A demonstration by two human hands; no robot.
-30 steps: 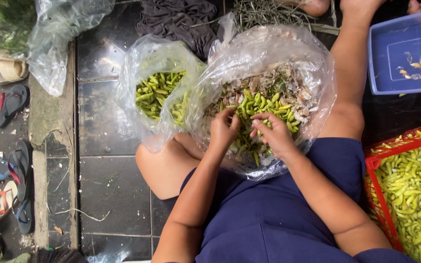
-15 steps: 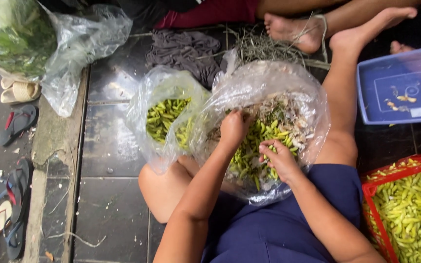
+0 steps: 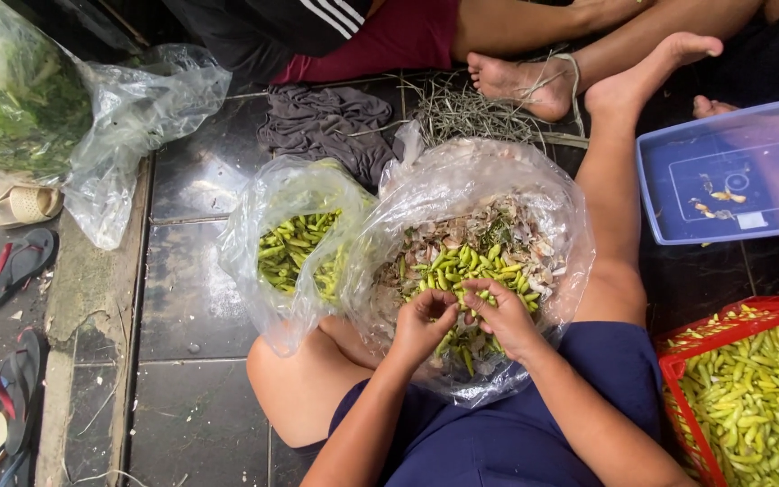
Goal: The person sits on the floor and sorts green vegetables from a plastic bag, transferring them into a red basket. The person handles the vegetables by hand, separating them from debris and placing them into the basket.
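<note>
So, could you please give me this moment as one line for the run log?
left hand: on green chillies | right hand: same pile, hands touching | large clear bag: on lap | smaller bag: beside

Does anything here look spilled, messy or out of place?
Nothing looks spilled. The green chillies stay inside the big clear bag where the left hand and right hand meet. The only disorder is the sandals scattered at the floor's left edge.

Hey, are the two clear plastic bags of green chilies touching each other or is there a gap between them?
Touching. In the head view the smaller bag presses against the larger bag along their sides, with no floor showing between them.
</note>
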